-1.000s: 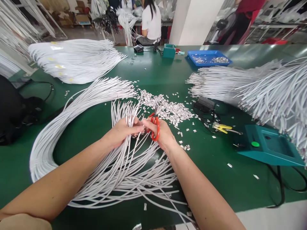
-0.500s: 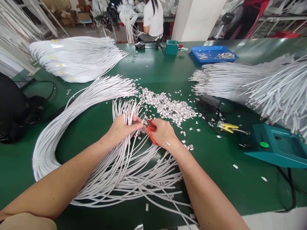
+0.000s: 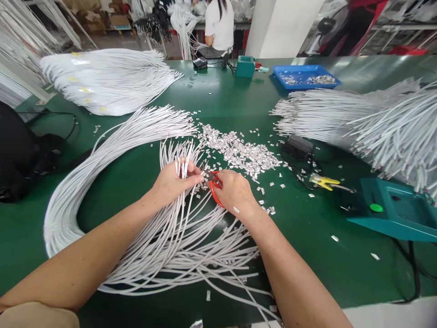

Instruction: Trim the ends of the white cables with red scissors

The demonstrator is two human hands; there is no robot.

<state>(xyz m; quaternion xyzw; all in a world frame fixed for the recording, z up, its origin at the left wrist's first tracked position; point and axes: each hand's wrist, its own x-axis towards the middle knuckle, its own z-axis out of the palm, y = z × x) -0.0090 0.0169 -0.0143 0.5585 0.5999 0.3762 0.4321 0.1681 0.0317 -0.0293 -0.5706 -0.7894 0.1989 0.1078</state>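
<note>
My left hand (image 3: 175, 180) is closed around several white cables (image 3: 180, 212), whose ends poke up between the fingers. Its thumb and forefinger pinch near a cable tip, close to the blades. In my right hand (image 3: 235, 189) is a pair of red-handled scissors (image 3: 215, 193), with the dark blades pointing left at my left fingertips. Whether the blades touch a cable is too small to tell. More of the cable bundle (image 3: 64, 200) curves round to the left and lies under both forearms. Just beyond my hands is a heap of small silvery foil scraps (image 3: 239, 150).
A second cable bundle (image 3: 109, 79) lies at the back left, another (image 3: 317, 114) at the right. A blue tray (image 3: 307, 77) holds silvery bits. At right stand a teal machine (image 3: 396, 209) and yellow-handled pliers (image 3: 324, 182). A person in white (image 3: 220, 27) sits beyond the table (image 3: 307, 273).
The scissors and my right hand have shifted very slightly, and the red handles sit at a somewhat different angle. My left hand keeps its hold on the cables.
</note>
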